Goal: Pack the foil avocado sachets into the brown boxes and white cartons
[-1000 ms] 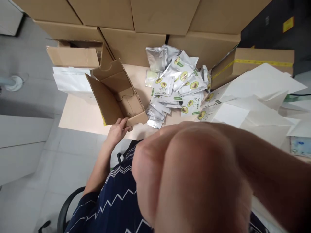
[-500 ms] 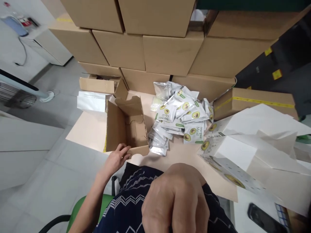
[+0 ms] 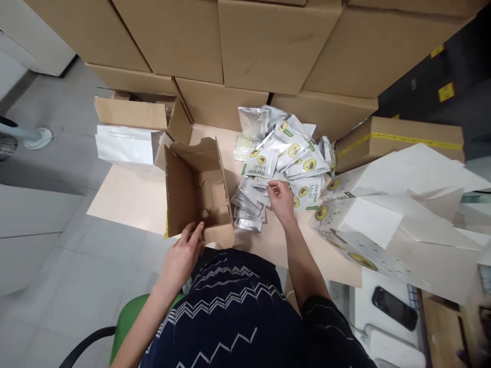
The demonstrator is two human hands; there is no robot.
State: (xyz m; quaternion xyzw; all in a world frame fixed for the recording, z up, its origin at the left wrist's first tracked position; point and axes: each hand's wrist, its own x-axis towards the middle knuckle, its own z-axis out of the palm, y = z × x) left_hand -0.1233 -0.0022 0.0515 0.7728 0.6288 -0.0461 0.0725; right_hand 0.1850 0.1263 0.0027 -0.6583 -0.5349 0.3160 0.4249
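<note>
My left hand [image 3: 184, 255] is at the near side of an open cardboard box [image 3: 178, 197], its fingers hooked over the rim. Inside, the box's bare bottom shows. My right hand [image 3: 283, 200] reaches into the front of a heap of foil sachets, fingers closed together on the edge of a sachet [image 3: 264, 185]. A white sachet with avocado pictures [image 3: 261, 162] lies just beyond these fingertips. Silver sachets [image 3: 247, 212] are stacked loosely between the box and my right hand.
Large cardboard cartons [image 3: 264, 46] are stacked behind the table [image 3: 126, 199]. At left stand a small opened carton [image 3: 130, 112] and a white box [image 3: 125, 145]. Open white avocado-printed boxes [image 3: 356, 245] crowd the right side. A black phone [image 3: 395, 307] lies lower right.
My right hand has moved from close before the camera down to the sachets. My left hand stays at the box's near rim, fingers now further over it. The view has tilted down.
</note>
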